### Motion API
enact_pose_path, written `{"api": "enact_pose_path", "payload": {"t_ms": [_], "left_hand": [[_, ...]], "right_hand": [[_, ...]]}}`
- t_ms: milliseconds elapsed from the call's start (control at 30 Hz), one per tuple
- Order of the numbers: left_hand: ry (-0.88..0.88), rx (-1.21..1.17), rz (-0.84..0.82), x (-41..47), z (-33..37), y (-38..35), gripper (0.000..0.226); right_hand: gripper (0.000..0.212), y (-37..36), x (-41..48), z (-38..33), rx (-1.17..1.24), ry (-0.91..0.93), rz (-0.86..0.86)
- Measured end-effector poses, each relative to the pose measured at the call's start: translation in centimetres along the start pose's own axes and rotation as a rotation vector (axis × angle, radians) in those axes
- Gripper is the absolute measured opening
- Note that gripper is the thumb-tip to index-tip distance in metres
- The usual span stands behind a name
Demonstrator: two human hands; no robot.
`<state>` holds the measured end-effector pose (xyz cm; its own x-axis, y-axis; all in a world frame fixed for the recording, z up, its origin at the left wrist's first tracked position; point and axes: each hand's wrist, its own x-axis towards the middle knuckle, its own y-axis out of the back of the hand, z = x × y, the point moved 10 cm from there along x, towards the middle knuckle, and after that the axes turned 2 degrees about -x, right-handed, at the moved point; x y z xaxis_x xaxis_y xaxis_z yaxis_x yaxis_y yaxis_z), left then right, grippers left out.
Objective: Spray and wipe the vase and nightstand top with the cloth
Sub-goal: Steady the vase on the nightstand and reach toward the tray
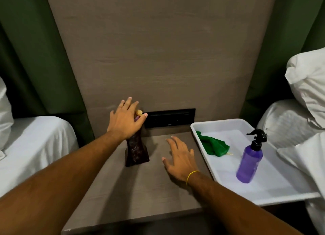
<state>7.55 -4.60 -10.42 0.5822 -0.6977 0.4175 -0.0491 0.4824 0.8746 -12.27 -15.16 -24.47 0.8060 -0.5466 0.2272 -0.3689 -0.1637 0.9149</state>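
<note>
I see the vase [136,151] standing upright on the nightstand [140,190], towards its back edge and left of centre; it is dark, narrow at the waist, with a small yellow and purple bloom at its mouth; my left hand [125,119] lies over the top of the vase with fingers spread, and I cannot tell whether they are closed on the neck or only resting there; my right hand [179,158] is flat, fingers apart and holding nothing, low over the bare nightstand top just right of the vase, and I cannot tell whether the palm touches the surface; a yellow band [191,175] circles the right wrist; a white tray [263,192] occupies the right side of the nightstand and overhangs its right edge; in the tray's back left corner lies the green cloth [213,145], crumpled; the purple spray [250,160] stands upright near the middle of the tray, black trigger head on top, well apart from the cloth; a black socket panel [171,117] is set in the wall behind the vase; white bedding [33,146] flanks the nightstand on both sides.
</note>
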Motion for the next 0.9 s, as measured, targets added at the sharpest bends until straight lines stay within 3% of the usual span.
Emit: {"api": "enact_pose_path", "payload": {"t_ms": [100, 167, 267, 367, 633, 733, 900], "left_hand": [[0.087, -0.156, 0.280, -3.2, -1.6, 1.7, 0.083], [0.272, -0.290, 0.329, -7.5, -4.6, 0.0, 0.093], [0.450, -0.329, 0.049, -14.4, -7.2, -7.6, 0.114], [0.395, -0.115, -0.263, -18.9, -6.7, -14.2, 0.122], [0.400, 0.034, -0.315, -18.9, -8.1, -16.3, 0.126], [0.383, 0.048, -0.308, -18.8, -8.2, -16.6, 0.125], [0.374, 0.089, -0.309, -19.0, -8.3, -16.5, 0.124]], "right_hand": [[0.078, -1.8, -1.0, 0.8, -0.014, -0.012, -0.028], [0.077, -3.0, -1.6, 1.1, -0.034, -0.014, -0.049], [0.077, -4.0, -2.2, 1.6, -0.067, -0.010, -0.050], [0.077, -4.0, -2.3, 2.2, -0.057, -0.018, -0.043], [0.078, 1.0, -1.3, 2.4, 0.020, 0.011, 0.054], [0.079, 7.2, -1.0, 2.0, 0.111, 0.057, 0.215], [0.061, 21.3, -6.0, 4.7, 0.338, 0.123, 0.778]]}}
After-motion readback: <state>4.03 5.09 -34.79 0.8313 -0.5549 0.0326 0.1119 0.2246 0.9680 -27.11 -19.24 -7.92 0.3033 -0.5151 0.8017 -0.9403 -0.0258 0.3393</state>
